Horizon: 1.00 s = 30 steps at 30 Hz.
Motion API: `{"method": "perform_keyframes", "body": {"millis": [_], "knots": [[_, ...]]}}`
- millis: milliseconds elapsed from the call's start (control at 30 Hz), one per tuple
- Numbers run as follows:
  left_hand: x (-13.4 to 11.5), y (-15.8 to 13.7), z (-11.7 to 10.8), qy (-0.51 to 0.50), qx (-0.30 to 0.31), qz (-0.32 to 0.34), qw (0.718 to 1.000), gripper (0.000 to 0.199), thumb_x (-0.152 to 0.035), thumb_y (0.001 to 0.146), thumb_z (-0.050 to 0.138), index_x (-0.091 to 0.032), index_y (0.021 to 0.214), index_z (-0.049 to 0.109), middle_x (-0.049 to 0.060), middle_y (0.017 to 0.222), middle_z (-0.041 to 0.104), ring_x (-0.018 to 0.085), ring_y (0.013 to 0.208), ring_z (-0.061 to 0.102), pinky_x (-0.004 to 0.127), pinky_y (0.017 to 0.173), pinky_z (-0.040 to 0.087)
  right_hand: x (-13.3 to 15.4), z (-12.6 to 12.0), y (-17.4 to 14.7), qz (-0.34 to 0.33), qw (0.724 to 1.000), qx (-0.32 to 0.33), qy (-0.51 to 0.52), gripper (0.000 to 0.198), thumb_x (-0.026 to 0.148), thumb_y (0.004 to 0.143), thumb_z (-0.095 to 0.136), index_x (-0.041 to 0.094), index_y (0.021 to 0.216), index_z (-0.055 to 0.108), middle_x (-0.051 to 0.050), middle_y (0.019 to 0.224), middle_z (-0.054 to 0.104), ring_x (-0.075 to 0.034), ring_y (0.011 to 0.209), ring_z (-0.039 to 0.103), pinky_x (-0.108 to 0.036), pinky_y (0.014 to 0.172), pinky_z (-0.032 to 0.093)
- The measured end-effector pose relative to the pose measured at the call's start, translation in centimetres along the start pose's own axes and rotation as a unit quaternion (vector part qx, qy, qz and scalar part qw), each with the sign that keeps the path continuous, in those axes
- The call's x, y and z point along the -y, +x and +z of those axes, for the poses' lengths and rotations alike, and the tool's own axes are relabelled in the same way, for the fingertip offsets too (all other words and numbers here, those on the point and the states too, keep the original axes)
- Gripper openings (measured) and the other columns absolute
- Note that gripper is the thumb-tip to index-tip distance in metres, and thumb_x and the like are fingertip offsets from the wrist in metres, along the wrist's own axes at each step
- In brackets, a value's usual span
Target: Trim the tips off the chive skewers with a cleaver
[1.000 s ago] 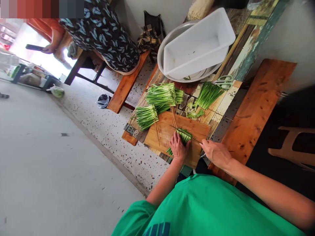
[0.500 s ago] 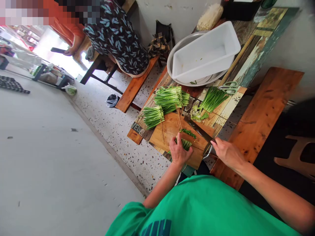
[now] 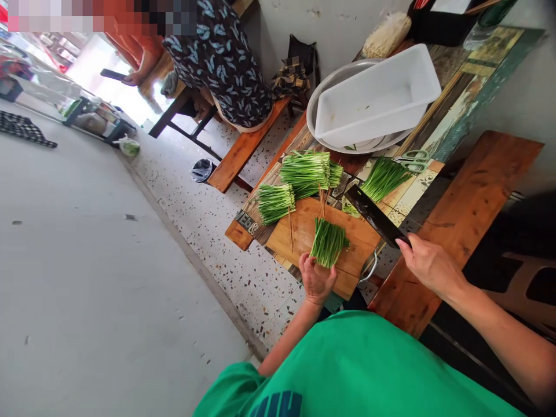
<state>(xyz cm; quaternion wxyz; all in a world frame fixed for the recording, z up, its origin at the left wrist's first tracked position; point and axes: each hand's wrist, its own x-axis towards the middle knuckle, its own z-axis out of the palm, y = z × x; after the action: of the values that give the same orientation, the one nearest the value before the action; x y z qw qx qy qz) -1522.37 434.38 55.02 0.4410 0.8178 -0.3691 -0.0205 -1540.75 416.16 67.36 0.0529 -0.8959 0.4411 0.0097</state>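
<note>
Ahead and left of the left grip [image 3: 317, 284], a bin [image 3: 202, 171] stands near a bench [image 3: 247, 152] where a person [image 3: 226, 72] in patterned clothing sits. Farther off, another person [image 3: 145, 49] in orange holds a dark flat object [image 3: 113, 74]. A second bench [image 3: 482, 200] lies below the right grip [image 3: 434, 265].

The knife [image 3: 374, 215] in the right hand [image 3: 431, 262] has moved away from the board [image 3: 278, 238]. The bunch [image 3: 328, 242] has moved farther up, and the left hand [image 3: 317, 284] now holds its near end.
</note>
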Motion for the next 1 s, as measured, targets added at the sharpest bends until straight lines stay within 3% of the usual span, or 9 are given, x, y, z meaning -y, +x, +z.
{"method": "perform_keyframes", "body": {"millis": [100,200,267,367,467,667,833,1000], "knots": [[1.8,-2.1,0.5,-0.039,-0.018,-0.047,0.998,0.043,-0.030,0.075,0.064,-0.019,0.112,0.044,0.014,0.120,0.046,0.024,0.112,0.057,0.036,0.079,0.059,1.0,0.9,-0.1,-0.032,0.999,0.018,0.014,0.049,0.047,0.099,0.019,0.018,0.077,0.052,-0.005,0.057,0.053,-0.014,0.048,0.044,-0.029,0.052,0.016],[2.5,-3.1,0.1,0.020,-0.016,-0.078,0.997,0.051,-0.032,0.076,0.064,-0.017,0.121,0.044,0.017,0.127,0.047,0.029,0.123,0.051,0.044,0.093,0.053,1.9,2.0,-0.4,-0.060,0.997,0.027,0.029,0.051,0.047,0.099,0.018,0.018,0.076,0.053,-0.005,0.058,0.054,-0.014,0.049,0.045,-0.029,0.052,0.017],[2.3,-3.1,-0.1,0.071,0.022,-0.066,0.995,0.066,-0.037,0.077,0.066,-0.014,0.132,0.040,0.020,0.137,0.043,0.032,0.133,0.042,0.049,0.104,0.045,2.3,2.5,-0.6,-0.062,0.997,0.030,0.028,0.051,0.047,0.099,0.018,0.018,0.076,0.053,-0.005,0.057,0.054,-0.014,0.049,0.045,-0.029,0.052,0.017],[1.5,-2.1,0.1,0.132,0.096,-0.029,0.986,0.094,-0.049,0.074,0.070,-0.011,0.146,0.025,0.024,0.149,0.032,0.036,0.141,0.030,0.052,0.111,0.035,2.6,2.5,-1.1,-0.060,0.997,0.045,0.024,0.050,0.045,0.099,0.019,0.018,0.076,0.054,-0.004,0.056,0.053,-0.015,0.048,0.045,-0.029,0.052,0.016],[0.4,-0.4,1.5,0.192,0.135,-0.045,0.971,0.111,-0.056,0.066,0.074,-0.011,0.151,0.019,0.025,0.148,0.035,0.039,0.138,0.033,0.056,0.111,0.030,2.8,2.1,-1.5,-0.053,0.996,0.064,0.022,0.046,0.044,0.099,0.021,0.018,0.077,0.054,-0.004,0.056,0.054,-0.015,0.049,0.047,-0.029,0.052,0.017],[-0.9,2.4,3.7,0.231,0.162,-0.102,0.954,0.114,-0.046,0.062,0.075,-0.009,0.153,0.017,0.024,0.133,0.048,0.041,0.119,0.047,0.055,0.099,0.037,2.5,2.0,-2.6,-0.021,0.997,0.077,0.023,0.042,0.043,0.098,0.024,0.019,0.077,0.052,-0.004,0.056,0.054,-0.015,0.049,0.047,-0.028,0.051,0.018],[-0.8,3.0,2.2,0.223,0.172,-0.112,0.953,0.114,-0.039,0.060,0.074,-0.011,0.153,0.014,0.020,0.121,0.055,0.037,0.110,0.051,0.050,0.093,0.041,2.2,2.2,-3.1,-0.020,0.998,0.048,0.035,0.046,0.045,0.098,0.022,0.019,0.075,0.052,-0.003,0.054,0.052,-0.015,0.048,0.045,-0.028,0.051,0.018],[-0.4,-0.1,-0.4,0.201,0.182,-0.073,0.960,0.111,-0.037,0.061,0.072,-0.013,0.153,0.016,0.018,0.121,0.053,0.034,0.110,0.051,0.047,0.094,0.042,2.3,2.1,-3.4,-0.038,0.998,0.024,0.035,0.050,0.046,0.099,0.019,0.018,0.074,0.052,-0.004,0.055,0.053,-0.015,0.049,0.047,-0.029,0.051,0.019]]}}
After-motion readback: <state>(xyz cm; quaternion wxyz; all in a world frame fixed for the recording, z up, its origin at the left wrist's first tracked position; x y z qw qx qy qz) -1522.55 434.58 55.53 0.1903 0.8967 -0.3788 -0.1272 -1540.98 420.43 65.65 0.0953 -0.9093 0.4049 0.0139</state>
